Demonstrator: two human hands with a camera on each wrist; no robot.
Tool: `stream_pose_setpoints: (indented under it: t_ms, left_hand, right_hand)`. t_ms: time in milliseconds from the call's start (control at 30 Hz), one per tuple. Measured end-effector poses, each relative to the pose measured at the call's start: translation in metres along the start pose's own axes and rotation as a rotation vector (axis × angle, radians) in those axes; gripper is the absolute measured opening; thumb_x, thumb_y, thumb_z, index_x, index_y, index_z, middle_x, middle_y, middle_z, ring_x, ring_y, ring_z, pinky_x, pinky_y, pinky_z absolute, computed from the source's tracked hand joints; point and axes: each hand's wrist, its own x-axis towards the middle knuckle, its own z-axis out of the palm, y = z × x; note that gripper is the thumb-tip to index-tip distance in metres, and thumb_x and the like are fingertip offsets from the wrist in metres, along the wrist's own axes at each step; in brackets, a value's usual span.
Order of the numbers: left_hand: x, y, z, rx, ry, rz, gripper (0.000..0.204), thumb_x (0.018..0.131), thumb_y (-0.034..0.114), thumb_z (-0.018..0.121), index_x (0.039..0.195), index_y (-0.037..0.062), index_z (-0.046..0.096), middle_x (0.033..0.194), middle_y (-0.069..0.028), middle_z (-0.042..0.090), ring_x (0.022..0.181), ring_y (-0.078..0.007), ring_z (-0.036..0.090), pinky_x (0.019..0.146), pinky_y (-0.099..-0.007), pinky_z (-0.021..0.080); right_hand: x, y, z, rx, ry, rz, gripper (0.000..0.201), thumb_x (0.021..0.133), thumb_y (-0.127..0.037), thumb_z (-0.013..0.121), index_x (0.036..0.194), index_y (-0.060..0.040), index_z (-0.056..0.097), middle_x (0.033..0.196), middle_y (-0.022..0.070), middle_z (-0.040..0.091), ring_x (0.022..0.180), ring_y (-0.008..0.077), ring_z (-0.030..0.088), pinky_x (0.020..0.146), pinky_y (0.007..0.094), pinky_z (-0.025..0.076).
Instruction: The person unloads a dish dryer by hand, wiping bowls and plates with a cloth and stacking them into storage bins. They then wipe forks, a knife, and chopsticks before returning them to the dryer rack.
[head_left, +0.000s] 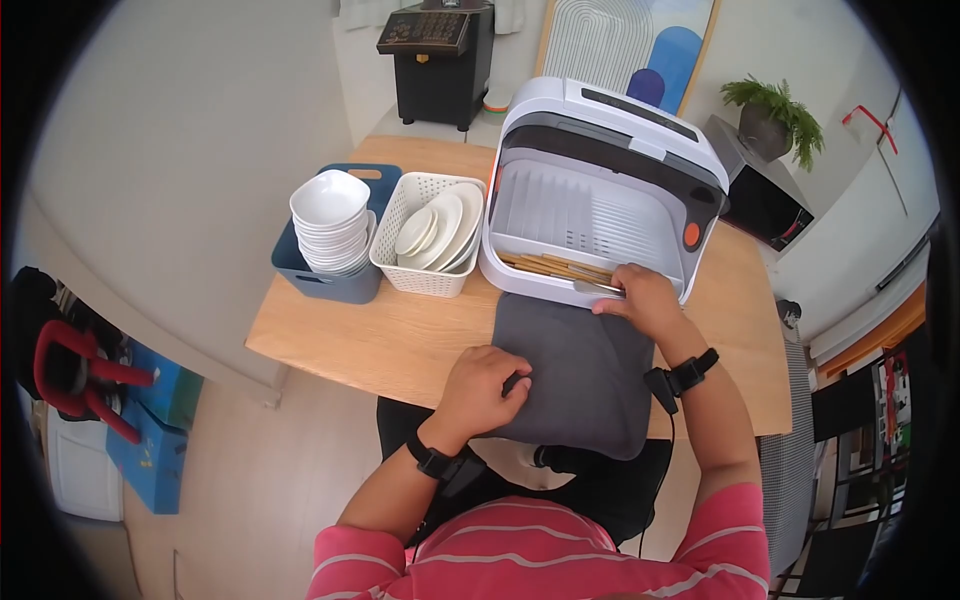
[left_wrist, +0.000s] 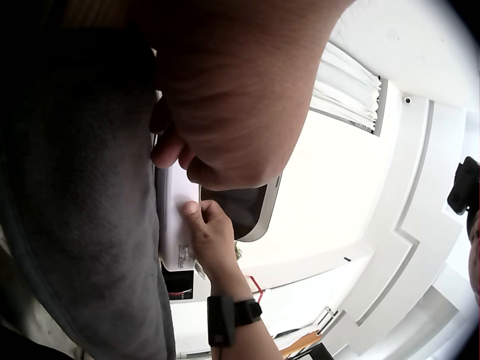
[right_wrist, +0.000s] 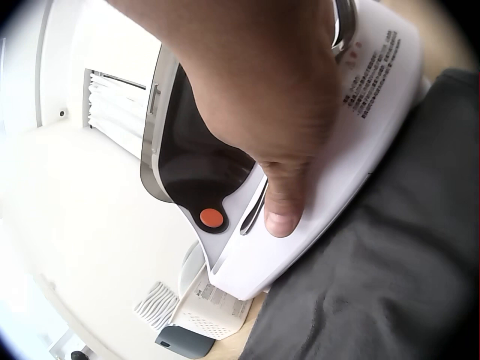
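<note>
In the head view my left hand (head_left: 483,392) has its fingers curled at the left edge of a dark grey cloth (head_left: 575,370), with a dark bit of it pinched by the thumb. My right hand (head_left: 648,300) is at the front slot of a white dish box (head_left: 545,290), its fingertips hidden inside. Metal cutlery (head_left: 597,287) sticks out beside the fingers, over wooden chopsticks (head_left: 545,264). The right wrist view shows the thumb of my right hand (right_wrist: 277,127) against the front wall, with a metal handle (right_wrist: 253,213) alongside and more metal (right_wrist: 343,24) past the hand.
Left of the box stand a white basket (head_left: 425,283) with plates (head_left: 450,225) and a blue basket (head_left: 325,285) with stacked white bowls (head_left: 330,200). The box's dark lid (head_left: 600,137) is raised. Behind are a black machine (head_left: 440,80) and a potted plant (head_left: 768,125).
</note>
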Motion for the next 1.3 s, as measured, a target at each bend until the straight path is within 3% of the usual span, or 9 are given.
stream_pose_setpoints:
  t_ms: [300,500,567,667,733,833,1067,1200,1300]
  left_hand:
    - [0.000,0.000,0.000,0.013,-0.005,-0.005,0.016,0.079,0.012,0.074,0.094,0.0077,0.073,0.089,-0.0092,0.073,0.088,-0.0310,0.067,0.084,-0.0425,0.051]
    - [-0.001,-0.001,0.001,0.019,-0.014,-0.009,0.017,0.080,0.011,0.075,0.096,0.0069,0.073,0.089,-0.0089,0.073,0.088,-0.0309,0.067,0.085,-0.0426,0.051]
    - [-0.001,-0.002,0.001,0.029,-0.035,-0.006,0.021,0.080,0.010,0.075,0.101,0.0059,0.072,0.090,-0.0087,0.073,0.090,-0.0305,0.068,0.086,-0.0422,0.051]
    - [-0.003,0.002,0.003,-0.105,0.053,-0.164,0.042,0.081,0.007,0.074,0.122,0.0016,0.065,0.108,-0.0135,0.072,0.100,-0.0322,0.068,0.092,-0.0416,0.052]
    - [0.003,0.006,0.001,-0.101,0.186,-0.286,0.061,0.082,0.004,0.072,0.139,-0.0020,0.051,0.130,-0.0204,0.064,0.114,-0.0356,0.064,0.101,-0.0408,0.051]
    - [0.001,-0.002,0.006,-0.104,0.118,-0.197,0.065,0.082,0.003,0.071,0.142,-0.0025,0.047,0.143,-0.0252,0.055,0.123,-0.0392,0.061,0.105,-0.0414,0.050]
    - [-0.001,-0.002,0.011,0.089,-0.016,-0.100,0.063,0.079,0.003,0.070,0.139,0.0019,0.052,0.141,-0.0216,0.058,0.126,-0.0403,0.059,0.107,-0.0461,0.048]
    - [0.001,-0.002,0.008,0.152,-0.087,-0.021,0.045,0.075,0.003,0.069,0.121,0.0070,0.067,0.136,-0.0155,0.064,0.123,-0.0370,0.061,0.105,-0.0465,0.048]
    - [0.001,-0.003,0.008,0.166,-0.075,0.028,0.032,0.074,0.003,0.069,0.106,0.0080,0.073,0.131,-0.0119,0.067,0.121,-0.0347,0.062,0.103,-0.0457,0.048]
  right_hand:
    - [0.005,0.011,-0.005,0.063,-0.057,-0.003,0.060,0.075,-0.061,0.077,0.084,-0.0038,0.062,0.081,0.0173,0.067,0.082,0.0405,0.066,0.071,0.0467,0.051]
    - [0.008,0.004,-0.023,-0.114,-0.002,0.049,0.058,0.085,-0.060,0.069,0.082,-0.0031,0.062,0.079,0.0189,0.066,0.081,0.0401,0.067,0.071,0.0470,0.051]
    - [0.006,-0.012,-0.035,-0.267,0.042,0.124,0.053,0.086,-0.060,0.067,0.084,-0.0075,0.065,0.078,0.0131,0.068,0.077,0.0344,0.069,0.067,0.0444,0.053]
    - [-0.015,-0.031,-0.020,-0.092,0.161,-0.076,0.049,0.086,-0.057,0.068,0.083,-0.0084,0.065,0.080,0.0123,0.068,0.076,0.0322,0.069,0.066,0.0438,0.053]
    - [-0.032,-0.052,-0.008,-0.047,0.074,-0.120,0.047,0.086,-0.055,0.069,0.084,-0.0085,0.065,0.079,0.0116,0.068,0.075,0.0320,0.069,0.066,0.0437,0.053]
    - [-0.053,-0.075,0.014,0.049,-0.053,-0.163,0.044,0.085,-0.052,0.070,0.085,-0.0088,0.065,0.080,0.0101,0.066,0.076,0.0318,0.068,0.066,0.0432,0.053]
    - [-0.072,-0.092,0.030,0.086,0.000,-0.244,0.042,0.081,-0.050,0.076,0.089,-0.0095,0.068,0.085,0.0082,0.063,0.082,0.0298,0.067,0.071,0.0411,0.055]
    - [-0.071,-0.078,0.015,0.151,-0.003,-0.266,0.039,0.082,-0.046,0.077,0.094,-0.0093,0.071,0.087,0.0086,0.065,0.084,0.0301,0.067,0.073,0.0416,0.055]
    - [-0.051,-0.039,-0.009,0.088,0.179,-0.073,0.019,0.089,-0.028,0.074,0.096,-0.0100,0.073,0.093,0.0085,0.070,0.089,0.0310,0.068,0.076,0.0425,0.055]
